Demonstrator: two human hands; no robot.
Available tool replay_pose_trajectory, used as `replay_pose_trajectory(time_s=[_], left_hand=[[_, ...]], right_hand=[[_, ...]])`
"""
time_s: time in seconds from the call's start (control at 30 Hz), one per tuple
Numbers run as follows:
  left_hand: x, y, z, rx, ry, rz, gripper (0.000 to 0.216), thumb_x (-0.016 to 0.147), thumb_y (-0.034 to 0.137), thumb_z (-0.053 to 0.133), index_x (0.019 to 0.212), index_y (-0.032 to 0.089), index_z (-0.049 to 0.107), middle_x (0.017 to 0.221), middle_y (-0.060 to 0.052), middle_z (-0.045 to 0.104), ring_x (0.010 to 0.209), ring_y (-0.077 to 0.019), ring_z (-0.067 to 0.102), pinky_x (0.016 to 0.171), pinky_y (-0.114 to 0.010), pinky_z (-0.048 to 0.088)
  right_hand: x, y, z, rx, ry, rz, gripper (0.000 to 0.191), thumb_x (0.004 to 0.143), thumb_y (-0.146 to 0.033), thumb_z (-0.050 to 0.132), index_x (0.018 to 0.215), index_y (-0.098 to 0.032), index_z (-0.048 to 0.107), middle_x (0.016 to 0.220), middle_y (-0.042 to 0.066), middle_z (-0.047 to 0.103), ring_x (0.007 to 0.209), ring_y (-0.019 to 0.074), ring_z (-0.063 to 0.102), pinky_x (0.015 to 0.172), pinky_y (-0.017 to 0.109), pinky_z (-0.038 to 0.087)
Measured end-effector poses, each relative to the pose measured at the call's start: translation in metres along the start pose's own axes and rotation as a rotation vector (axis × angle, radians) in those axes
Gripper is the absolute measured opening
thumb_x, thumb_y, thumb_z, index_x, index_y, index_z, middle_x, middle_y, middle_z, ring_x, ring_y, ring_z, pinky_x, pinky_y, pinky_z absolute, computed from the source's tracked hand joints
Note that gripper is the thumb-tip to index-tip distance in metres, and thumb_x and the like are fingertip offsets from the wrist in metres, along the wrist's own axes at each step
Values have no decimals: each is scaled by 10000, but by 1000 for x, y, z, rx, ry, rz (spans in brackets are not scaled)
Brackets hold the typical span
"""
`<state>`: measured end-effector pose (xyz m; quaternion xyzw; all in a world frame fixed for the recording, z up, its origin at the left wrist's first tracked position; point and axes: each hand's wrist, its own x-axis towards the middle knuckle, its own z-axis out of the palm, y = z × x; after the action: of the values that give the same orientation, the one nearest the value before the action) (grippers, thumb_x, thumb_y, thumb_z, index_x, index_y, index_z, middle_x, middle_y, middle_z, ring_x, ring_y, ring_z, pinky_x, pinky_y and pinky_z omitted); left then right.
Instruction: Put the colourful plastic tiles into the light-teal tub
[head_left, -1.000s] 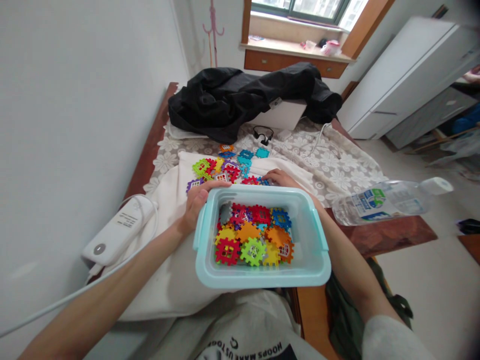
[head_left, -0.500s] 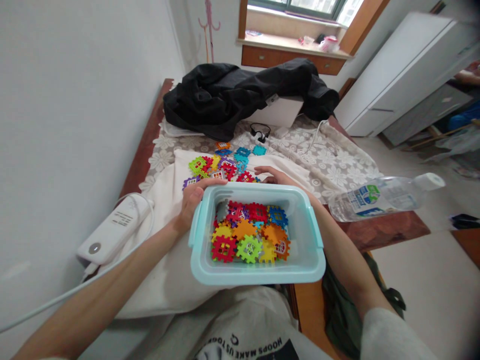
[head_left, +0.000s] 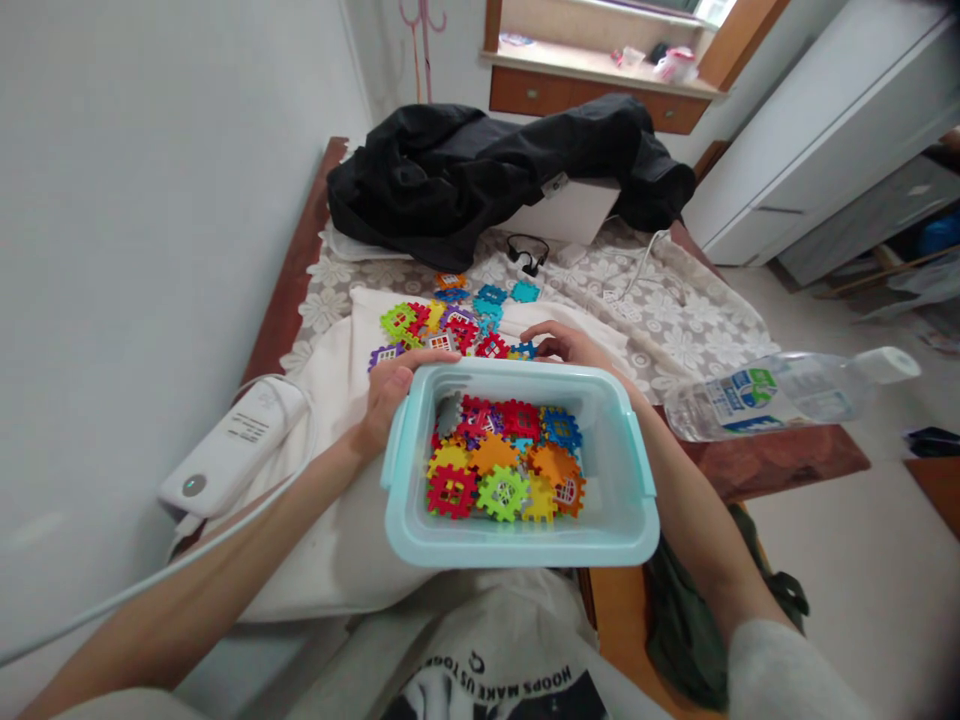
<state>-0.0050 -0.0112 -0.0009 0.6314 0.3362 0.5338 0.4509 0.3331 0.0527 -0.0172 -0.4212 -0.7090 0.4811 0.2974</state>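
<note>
A light blue plastic box [head_left: 521, 553] is tilted toward me in front of my body. Inside it lie several interlocking plastic tiles, among them a red tile [head_left: 452, 491], a lime green tile [head_left: 503, 493] and an orange tile [head_left: 493, 453]. My left hand [head_left: 390, 395] grips the box at its far left corner, fingers along the rim. Beyond the far rim, my right hand [head_left: 564, 343] has its fingers apart and bent over the loose tiles, beside a blue tile [head_left: 523, 350]. The box hides part of this hand.
More loose tiles [head_left: 459, 328] lie piled on a white cloth [head_left: 330, 400]. A clear bottle [head_left: 780, 392] lies at the right edge. To the left rests a white power strip [head_left: 236, 445] with a cable. Black fabric [head_left: 495, 180] and a headset [head_left: 528, 255] are farther back.
The view has tipped slightly downward. My right hand is a little farther right in the view, and a blue tile by its fingertips now shows more. The left hand keeps its grip.
</note>
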Motion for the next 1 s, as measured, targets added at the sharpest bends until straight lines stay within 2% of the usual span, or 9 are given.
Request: replay_pose_trajectory(time_s=[0.17, 0.27, 0.43, 0.53, 0.6, 0.77, 0.87, 0.93, 1.0], left_hand=[[0, 2, 3, -44, 3, -23, 631, 1026, 683, 529, 1132, 172, 884, 989, -147, 849, 822, -300, 745, 747, -426, 578], [-2, -2, 1, -45, 0, -16, 616, 1046, 654, 510, 1153, 174, 881, 984, -137, 847, 806, -284, 743, 716, -406, 561], [-4, -9, -3, -43, -22, -29, 634, 1070, 653, 475, 1209, 179, 872, 939, -123, 834, 751, -264, 720, 667, -390, 533], [-4, -11, -3, -20, -2, 0, 636, 1072, 658, 477, 1198, 181, 878, 1004, -134, 839, 808, -276, 733, 711, -403, 556], [-4, -10, -3, -26, -6, 0, 627, 1076, 640, 472, 1199, 177, 876, 959, -130, 833, 767, -270, 719, 683, -403, 547], [-1, -6, -2, -26, -15, 17, 555, 1061, 553, 497, 1175, 167, 880, 969, -124, 846, 797, -270, 727, 726, -400, 554], [1, -4, -1, -9, -3, 49, 517, 1042, 509, 511, 1139, 172, 890, 1030, -116, 861, 886, -275, 755, 828, -400, 566], [1, -3, -1, 14, 7, 38, 506, 1035, 498, 510, 1120, 180, 894, 1060, -111, 865, 942, -288, 762, 880, -412, 569], [1, -3, -2, 39, 11, 20, 516, 1034, 506, 500, 1122, 183, 893, 1073, -113, 865, 973, -307, 760, 914, -441, 574]], right_hand=[[-2, -7, -1, 95, 90, -24, 455, 915, -413, 812, 1328, -261, 696, 946, 12, 740, 791, 167, 661, 706, 301, 520], [-2, -13, -2, 239, 203, -84, 404, 866, -357, 860, 1245, -288, 740, 1204, 28, 763, 830, 148, 663, 734, 301, 549], [5, -15, -8, 491, 473, -130, 445, 768, -407, 918, 1172, -333, 746, 1267, 22, 775, 1111, 222, 733, 930, 358, 638], [1, -21, -12, 513, 545, -153, 543, 754, -513, 918, 1232, -336, 729, 1357, 50, 768, 1337, 281, 687, 1058, 423, 633], [-9, -29, -13, 499, 479, -157, 559, 760, -539, 927, 1246, -342, 735, 1367, 50, 773, 1335, 281, 696, 1062, 429, 634], [-30, -47, -14, 456, 1, -124, 517, 812, -599, 914, 1218, -303, 793, 1150, 58, 837, 1091, 262, 787, 1015, 438, 629], [-28, -47, -21, 226, 3, -74, 479, 929, -639, 781, 1221, -259, 798, 1095, 72, 830, 1051, 254, 773, 960, 404, 613], [-24, -42, -30, -74, 56, 15, 427, 971, -591, 724, 1183, -229, 805, 1018, 72, 818, 936, 239, 747, 853, 368, 595], [-22, -37, -39, -384, 18, 122, 379, 955, -527, 730, 1129, -203, 823, 1003, 90, 813, 877, 243, 723, 799, 366, 572]])
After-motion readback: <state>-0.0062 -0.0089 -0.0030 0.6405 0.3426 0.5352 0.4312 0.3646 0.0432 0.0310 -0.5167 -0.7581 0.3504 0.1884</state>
